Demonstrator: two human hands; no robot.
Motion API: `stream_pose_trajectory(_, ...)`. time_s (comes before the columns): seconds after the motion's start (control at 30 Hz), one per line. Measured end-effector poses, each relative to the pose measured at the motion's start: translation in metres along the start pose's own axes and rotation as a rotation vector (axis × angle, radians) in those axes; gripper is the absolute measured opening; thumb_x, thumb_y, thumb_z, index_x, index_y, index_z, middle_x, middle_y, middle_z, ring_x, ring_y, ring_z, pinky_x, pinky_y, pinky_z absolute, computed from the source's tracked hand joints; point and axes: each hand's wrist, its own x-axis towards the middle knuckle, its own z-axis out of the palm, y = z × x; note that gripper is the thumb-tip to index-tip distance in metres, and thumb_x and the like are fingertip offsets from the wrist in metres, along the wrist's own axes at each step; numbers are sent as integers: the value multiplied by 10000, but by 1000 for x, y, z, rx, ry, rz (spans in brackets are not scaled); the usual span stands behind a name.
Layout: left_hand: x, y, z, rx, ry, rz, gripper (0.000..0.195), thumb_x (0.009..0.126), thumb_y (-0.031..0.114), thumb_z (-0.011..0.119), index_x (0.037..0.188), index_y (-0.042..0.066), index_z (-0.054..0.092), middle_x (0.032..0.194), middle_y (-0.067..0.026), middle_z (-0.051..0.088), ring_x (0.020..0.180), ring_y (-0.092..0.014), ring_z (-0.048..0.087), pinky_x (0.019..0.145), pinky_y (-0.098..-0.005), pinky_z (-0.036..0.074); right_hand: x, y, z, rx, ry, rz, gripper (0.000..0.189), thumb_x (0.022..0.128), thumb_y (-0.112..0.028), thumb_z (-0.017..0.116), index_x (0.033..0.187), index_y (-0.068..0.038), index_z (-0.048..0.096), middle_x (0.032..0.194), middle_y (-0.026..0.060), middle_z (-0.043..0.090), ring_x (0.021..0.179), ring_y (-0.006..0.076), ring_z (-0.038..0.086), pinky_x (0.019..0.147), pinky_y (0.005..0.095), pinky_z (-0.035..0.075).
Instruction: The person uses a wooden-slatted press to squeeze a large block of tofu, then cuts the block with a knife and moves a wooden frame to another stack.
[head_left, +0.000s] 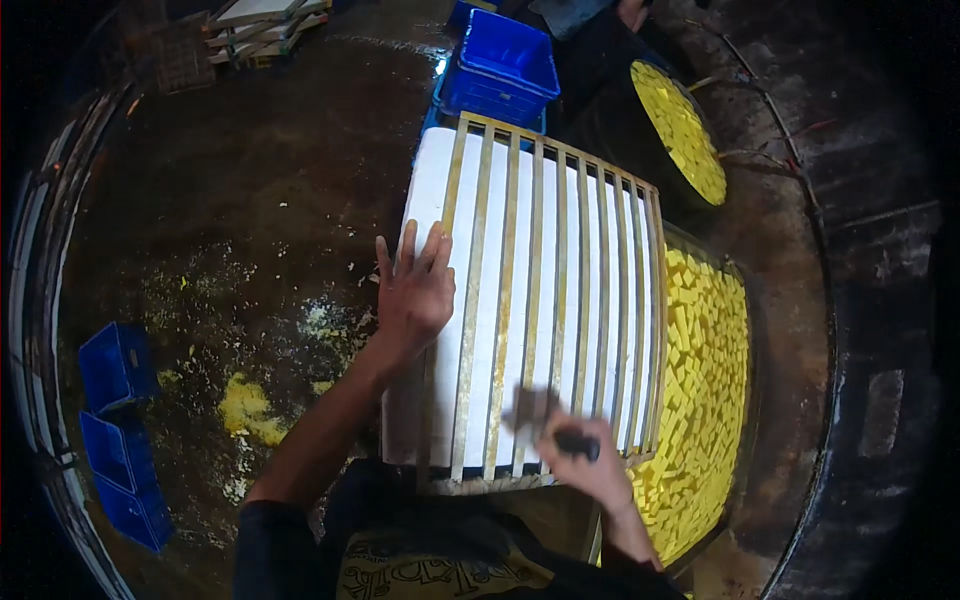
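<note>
A slatted frame (513, 315) of narrow bars lies across a broad white slab or sheet (427, 176) in front of me. Flat on the left part of the white surface, beside the outermost bars, rests my left hand (417, 292), its fingers spread and holding nothing. My right hand (589, 461) grips the dark handle of a scraper-like tool (534, 409) over the frame's near right part. Motion blur hides the shape of its flat blade, and I cannot tell whether it touches the bars.
Many yellow blocks (690, 390) fill a container to the right. More yellow pieces lie in a round vessel (679, 131) farther off. Blue crates (510, 64) are stacked beyond the frame, near a person's hand (632, 13). Other blue crates (116, 364) stand on the stained floor (225, 187).
</note>
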Motion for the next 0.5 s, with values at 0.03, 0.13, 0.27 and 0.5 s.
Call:
stream_pose_trajectory(0.03, 4, 5, 1, -19, -5, 23, 492, 939, 233, 514, 1400, 64, 472, 1521, -63, 379, 1456, -315, 231, 1158, -630, 58, -25, 5, -1, -12, -91, 45, 136, 831, -143, 696, 807, -20, 643, 655, 59, 646, 585, 93, 574, 573, 251, 467)
stream_pose_trajectory(0.13, 2, -5, -1, -15, -26, 45, 495, 936, 242, 518, 1397, 62, 479, 1524, -65, 376, 1457, -318, 229, 1156, -636, 64, 0, -37, -20, -59, -134, 160, 144, 815, -146, 708, 783, -32, 626, 635, 44, 612, 582, 96, 557, 590, 257, 461)
stream_pose_trajectory(0.27, -5, -14, -9, 7, -3, 26, 471, 932, 244, 524, 1358, 42, 528, 1524, -72, 383, 1454, -337, 237, 1151, -644, 70, 155, -72, -39, 46, 272, -410, 114, 863, -157, 660, 827, -56, 620, 635, 3, 562, 612, 73, 552, 543, 265, 423)
stream_pose_trajectory(0.5, 5, 16, -15, -94, -11, 58, 450, 915, 216, 552, 1318, 15, 566, 1483, -99, 443, 1444, -362, 256, 1133, -674, 88, 335, -39, -89, -498, 518, -406, 278, 798, -257, 684, 788, 4, 588, 667, 225, 596, 624, 403, 589, 599, 414, 478)
